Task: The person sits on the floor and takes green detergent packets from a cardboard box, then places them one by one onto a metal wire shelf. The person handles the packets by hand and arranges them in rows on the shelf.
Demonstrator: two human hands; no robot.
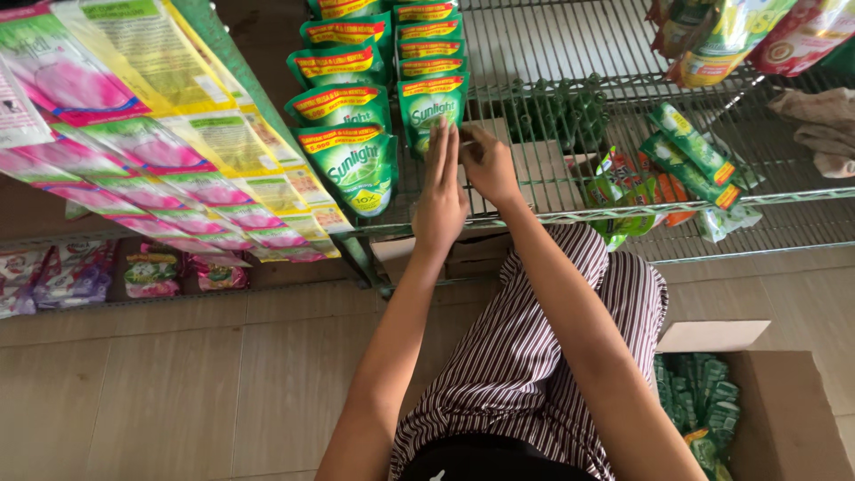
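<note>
Both hands on the green refill pouch at the wire shelf front edge: left hand flat, right hand pinching its side. It's soft, slick, sloshy; hold the stiff sealed edges.

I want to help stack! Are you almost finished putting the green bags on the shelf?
Two rows of green pouches already lie on the wire shelf. The left hand and right hand are straightening the front one. The cardboard box holds more green packs, so plenty remains.
</note>
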